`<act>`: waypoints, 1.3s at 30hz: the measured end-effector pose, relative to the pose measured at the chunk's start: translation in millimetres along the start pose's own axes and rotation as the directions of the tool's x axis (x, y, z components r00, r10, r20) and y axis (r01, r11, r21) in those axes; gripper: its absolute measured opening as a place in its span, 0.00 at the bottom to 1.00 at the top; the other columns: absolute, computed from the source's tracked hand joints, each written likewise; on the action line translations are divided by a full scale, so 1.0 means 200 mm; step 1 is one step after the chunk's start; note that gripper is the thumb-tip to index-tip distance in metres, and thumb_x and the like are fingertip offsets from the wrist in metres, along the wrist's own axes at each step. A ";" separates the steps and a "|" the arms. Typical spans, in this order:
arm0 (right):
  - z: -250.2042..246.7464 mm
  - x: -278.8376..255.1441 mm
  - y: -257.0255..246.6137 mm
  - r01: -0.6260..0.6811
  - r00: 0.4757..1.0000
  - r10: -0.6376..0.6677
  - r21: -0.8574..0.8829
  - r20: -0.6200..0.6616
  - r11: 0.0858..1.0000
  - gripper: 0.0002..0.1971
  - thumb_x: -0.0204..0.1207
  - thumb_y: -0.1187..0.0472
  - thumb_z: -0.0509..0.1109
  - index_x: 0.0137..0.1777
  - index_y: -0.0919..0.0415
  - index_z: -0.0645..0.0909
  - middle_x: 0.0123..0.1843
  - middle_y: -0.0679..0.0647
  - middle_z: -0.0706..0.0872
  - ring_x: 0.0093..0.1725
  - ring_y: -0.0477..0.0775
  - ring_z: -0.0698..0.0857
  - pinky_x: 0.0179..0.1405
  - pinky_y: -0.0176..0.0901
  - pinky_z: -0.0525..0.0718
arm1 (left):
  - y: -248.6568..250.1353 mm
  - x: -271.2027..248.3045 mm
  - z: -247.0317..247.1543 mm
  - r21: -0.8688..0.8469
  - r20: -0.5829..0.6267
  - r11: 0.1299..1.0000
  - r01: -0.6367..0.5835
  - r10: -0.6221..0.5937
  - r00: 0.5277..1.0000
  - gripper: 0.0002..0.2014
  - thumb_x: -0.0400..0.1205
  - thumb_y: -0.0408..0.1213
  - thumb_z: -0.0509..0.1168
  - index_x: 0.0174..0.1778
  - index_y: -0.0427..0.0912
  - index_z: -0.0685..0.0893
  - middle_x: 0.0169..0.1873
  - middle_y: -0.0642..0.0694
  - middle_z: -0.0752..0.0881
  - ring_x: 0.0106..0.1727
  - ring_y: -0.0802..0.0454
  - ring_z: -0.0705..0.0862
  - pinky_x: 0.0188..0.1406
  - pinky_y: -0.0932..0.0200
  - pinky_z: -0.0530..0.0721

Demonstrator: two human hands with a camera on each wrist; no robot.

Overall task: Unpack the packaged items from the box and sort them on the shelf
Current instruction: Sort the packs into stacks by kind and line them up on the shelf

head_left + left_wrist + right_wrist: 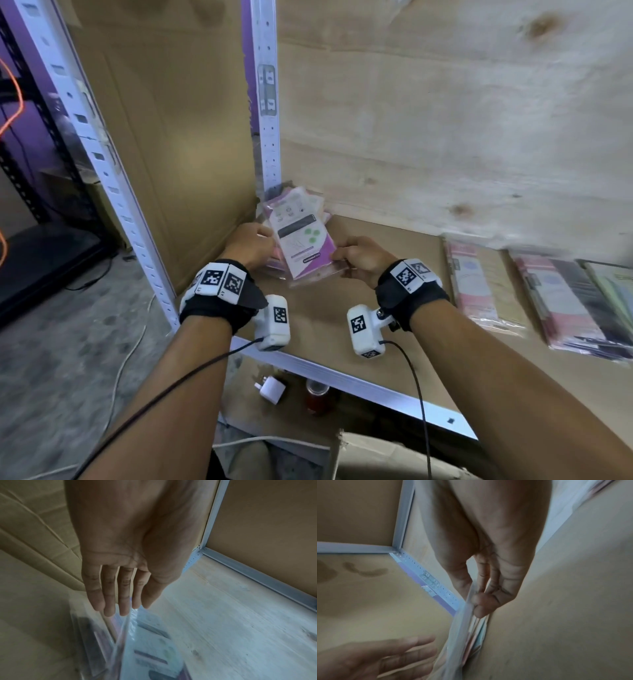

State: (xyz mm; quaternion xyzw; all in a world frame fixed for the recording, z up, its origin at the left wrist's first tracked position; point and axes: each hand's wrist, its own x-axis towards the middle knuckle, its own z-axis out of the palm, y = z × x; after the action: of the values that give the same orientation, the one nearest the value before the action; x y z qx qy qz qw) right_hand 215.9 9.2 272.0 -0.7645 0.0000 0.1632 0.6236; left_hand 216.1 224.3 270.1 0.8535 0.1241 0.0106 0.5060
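A stack of clear-wrapped packets (301, 240) with white and purple cards sits in the back-left corner of the shelf board (325, 318). My right hand (359, 255) pinches the stack's right edge between thumb and fingers; the right wrist view shows the right hand (476, 601) on the packets (462, 628). My left hand (253, 246) is at the stack's left side. In the left wrist view the left hand (120, 605) has straight fingers whose tips touch the plastic edge of the packets (149, 642).
Two more piles of flat packets (479, 284) (565, 301) lie along the shelf to the right. A white upright post (269, 120) and a cardboard side panel (178, 137) close the corner. Below are a white plug (270, 389), a small jar (317, 397) and a cardboard box (376, 455).
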 end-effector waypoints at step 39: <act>-1.18 -0.72 0.35 0.365 0.834 -0.047 0.485 -0.549 0.794 0.26 0.73 0.71 0.78 0.68 0.63 0.73 0.54 0.64 0.90 0.34 0.54 0.88 0.29 0.39 0.88 | 0.48 -0.36 0.84 -0.767 0.586 0.490 0.415 0.272 0.763 0.26 0.81 0.39 0.72 0.73 0.30 0.76 0.66 0.29 0.85 0.66 0.40 0.87 0.55 0.54 0.89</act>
State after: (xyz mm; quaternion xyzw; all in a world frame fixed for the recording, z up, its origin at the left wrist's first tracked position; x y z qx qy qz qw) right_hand 123.8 -259.8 281.2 -0.5516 0.1273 -0.1246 0.8149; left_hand 188.6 19.8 278.4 0.4201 -0.0410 -0.2433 0.8733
